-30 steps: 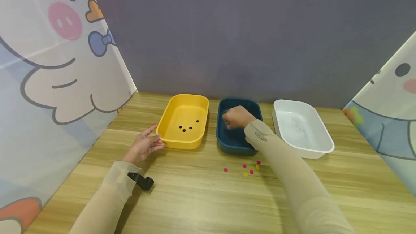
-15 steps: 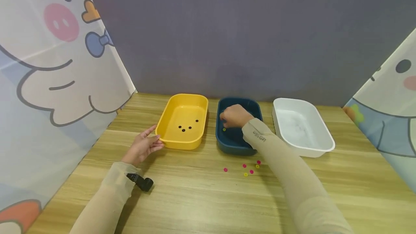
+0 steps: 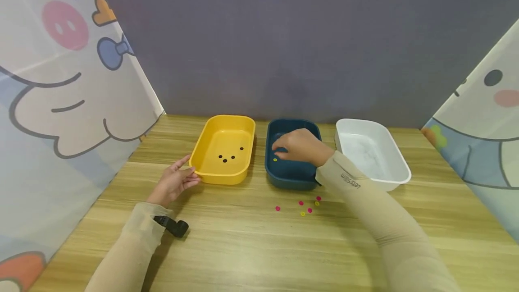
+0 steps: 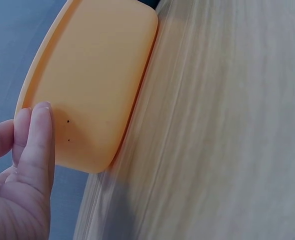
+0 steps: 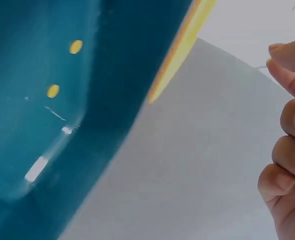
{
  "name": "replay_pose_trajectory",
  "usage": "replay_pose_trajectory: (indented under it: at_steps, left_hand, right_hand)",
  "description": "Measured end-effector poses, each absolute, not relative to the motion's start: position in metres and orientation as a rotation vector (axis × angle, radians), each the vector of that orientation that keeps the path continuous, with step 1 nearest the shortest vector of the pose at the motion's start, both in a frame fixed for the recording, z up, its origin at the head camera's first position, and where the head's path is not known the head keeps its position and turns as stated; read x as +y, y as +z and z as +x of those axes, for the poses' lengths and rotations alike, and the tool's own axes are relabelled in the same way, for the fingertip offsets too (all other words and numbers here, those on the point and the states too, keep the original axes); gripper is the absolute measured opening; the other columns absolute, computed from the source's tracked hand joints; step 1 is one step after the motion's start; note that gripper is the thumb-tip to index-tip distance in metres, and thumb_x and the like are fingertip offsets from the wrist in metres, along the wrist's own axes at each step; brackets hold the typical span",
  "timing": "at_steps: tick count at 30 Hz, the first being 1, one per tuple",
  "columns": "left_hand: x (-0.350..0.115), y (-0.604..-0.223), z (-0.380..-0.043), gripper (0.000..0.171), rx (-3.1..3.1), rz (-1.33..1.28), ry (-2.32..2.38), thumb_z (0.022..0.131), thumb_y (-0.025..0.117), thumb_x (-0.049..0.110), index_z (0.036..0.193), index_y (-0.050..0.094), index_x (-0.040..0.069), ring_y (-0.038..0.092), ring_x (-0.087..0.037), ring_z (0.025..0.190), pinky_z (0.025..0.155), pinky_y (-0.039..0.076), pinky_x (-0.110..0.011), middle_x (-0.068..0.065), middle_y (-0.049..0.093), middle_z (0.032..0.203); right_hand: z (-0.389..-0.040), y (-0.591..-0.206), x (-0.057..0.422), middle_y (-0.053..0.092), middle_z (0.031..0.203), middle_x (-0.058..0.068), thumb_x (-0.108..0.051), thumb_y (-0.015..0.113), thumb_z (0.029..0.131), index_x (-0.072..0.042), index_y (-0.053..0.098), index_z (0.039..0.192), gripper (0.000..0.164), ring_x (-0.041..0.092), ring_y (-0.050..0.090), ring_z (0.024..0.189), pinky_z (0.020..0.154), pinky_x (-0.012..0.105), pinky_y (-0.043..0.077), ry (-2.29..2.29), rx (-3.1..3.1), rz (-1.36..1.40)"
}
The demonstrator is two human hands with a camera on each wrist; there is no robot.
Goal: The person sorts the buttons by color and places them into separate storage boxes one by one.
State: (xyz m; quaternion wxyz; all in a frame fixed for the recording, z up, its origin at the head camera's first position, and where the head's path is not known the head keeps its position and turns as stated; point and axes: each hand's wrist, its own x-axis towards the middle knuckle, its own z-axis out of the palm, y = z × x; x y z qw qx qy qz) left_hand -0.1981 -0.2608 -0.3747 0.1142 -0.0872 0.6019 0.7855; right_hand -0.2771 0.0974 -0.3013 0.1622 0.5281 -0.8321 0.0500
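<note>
My left hand [image 3: 172,184] holds the near-left corner of the yellow tray [image 3: 219,178], its thumb at the rim. Several small black buttons [image 3: 225,161] lie in that tray. Over the dark blue tray [image 3: 292,184] hovers my right hand [image 3: 302,146], thumb and forefinger apart with nothing visible between them. A yellow button [image 3: 275,160] lies on the blue tray's floor below the fingertips. The right wrist view shows two yellow buttons [image 5: 53,91] there, with the right hand [image 5: 292,120] to the side, its other fingers curled.
A white tray [image 3: 399,179] stands right of the blue one. In front of the blue tray, pink buttons [image 3: 301,203] and two yellow buttons [image 3: 302,214] are scattered on the wooden table [image 3: 243,247]. A grey wall [image 3: 259,48] rises behind the trays.
The right hand has let go of a yellow button, which now lies in the blue tray, and its thumb and forefinger have spread. The left hand stays on the yellow tray.
</note>
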Motion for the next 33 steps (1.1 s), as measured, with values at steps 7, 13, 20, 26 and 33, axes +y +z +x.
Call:
replay_pose_trajectory:
  at_steps: [7,13,20,26,33]
  left_hand:
    - [-0.261,-0.374,-0.199,0.067,1.771,-0.264,2.293,0.101,0.041,-0.002,0.155,0.003,0.010,0.066,-0.012,0.065,0.073,0.059,-0.025,-0.003,0.063,0.072]
    - [-0.261,-0.375,-0.197,0.066,1.771,-0.267,2.296,0.100,0.040,-0.002,0.155,0.003,0.009,0.066,-0.012,0.065,0.072,0.059,-0.025,-0.004,0.064,0.072]
    - [-0.261,-0.375,-0.197,0.066,1.764,-0.268,2.307,0.101,0.040,-0.002,0.155,0.003,0.009,0.066,-0.011,0.063,0.069,0.059,-0.023,-0.003,0.063,0.071]
    - [-0.260,-0.374,-0.198,0.067,1.747,-0.256,2.315,0.101,0.041,-0.002,0.155,0.003,0.009,0.066,-0.011,0.064,0.069,0.059,-0.024,-0.003,0.064,0.071]
    - [-0.259,-0.373,-0.198,0.067,1.746,-0.242,2.314,0.101,0.041,0.000,0.155,0.002,0.009,0.066,-0.011,0.064,0.070,0.059,-0.024,-0.002,0.064,0.071]
  right_hand:
    - [-0.256,-0.297,0.109,0.072,0.082,-0.003,-0.019,0.077,0.081,-0.012,0.077,0.092,0.014,0.006,0.058,0.058,0.048,0.017,0.046,0.210,-2.369,1.597]
    - [-0.241,-0.286,0.115,0.053,0.061,-0.013,-0.022,0.075,0.084,-0.014,0.075,0.096,0.015,0.000,0.041,0.055,0.051,0.017,0.040,0.262,-2.710,1.625]
    - [-0.232,-0.284,0.120,0.049,0.063,-0.012,-0.019,0.074,0.085,-0.014,0.072,0.102,0.018,0.001,0.042,0.058,0.053,0.019,0.040,0.229,-3.003,1.640]
    - [-0.231,-0.297,0.129,0.047,0.061,-0.012,-0.013,0.076,0.082,-0.010,0.073,0.098,0.016,0.000,0.039,0.057,0.053,0.018,0.040,0.422,-3.021,1.707]
    - [-0.231,-0.317,0.141,0.042,0.056,-0.012,-0.005,0.076,0.080,-0.005,0.073,0.094,0.014,-0.001,0.037,0.052,0.050,0.016,0.037,0.762,-3.128,1.735]
